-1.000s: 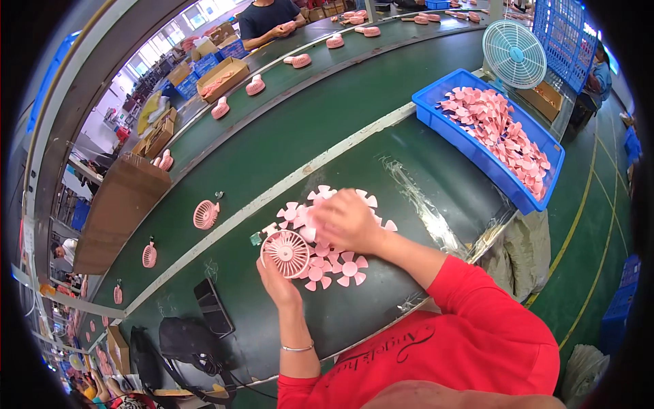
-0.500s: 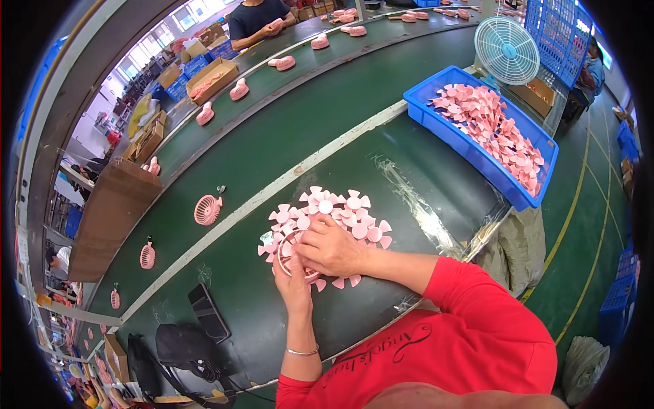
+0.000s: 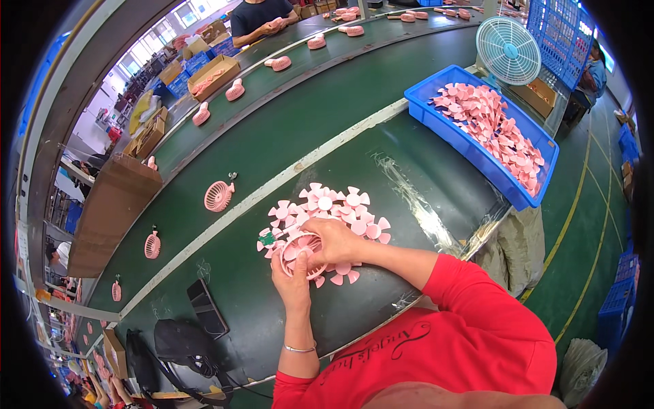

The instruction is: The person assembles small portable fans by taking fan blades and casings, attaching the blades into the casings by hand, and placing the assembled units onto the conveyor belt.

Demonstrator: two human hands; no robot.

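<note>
A round pink fan housing (image 3: 320, 266) with a slatted rim is held between my two hands over the worktable. Inside it sits a pink fan blade (image 3: 291, 251). My left hand (image 3: 293, 285) grips the near left side, its thumb reaching in over the blade. My right hand (image 3: 335, 243) is curled round the right side, with fingers at the rim and inside. A small green circuit board (image 3: 267, 238) shows at the housing's left. Loose pink fan blades (image 3: 354, 199) lie heaped under and beyond my hands.
A blue bin (image 3: 480, 153) of pink blades stands at the right, near a desk fan (image 3: 509, 51). Pink housings (image 3: 219, 196) ride the green belt (image 3: 286, 129) beyond a pale rail. A phone (image 3: 208, 308) and black bag (image 3: 182, 344) lie left. A person (image 3: 262, 20) sits across.
My right hand has shifted from over the housing's opening to its right side, showing the blade inside. Housings on the near belt moved right and away; those on the far belt moved slightly left.
</note>
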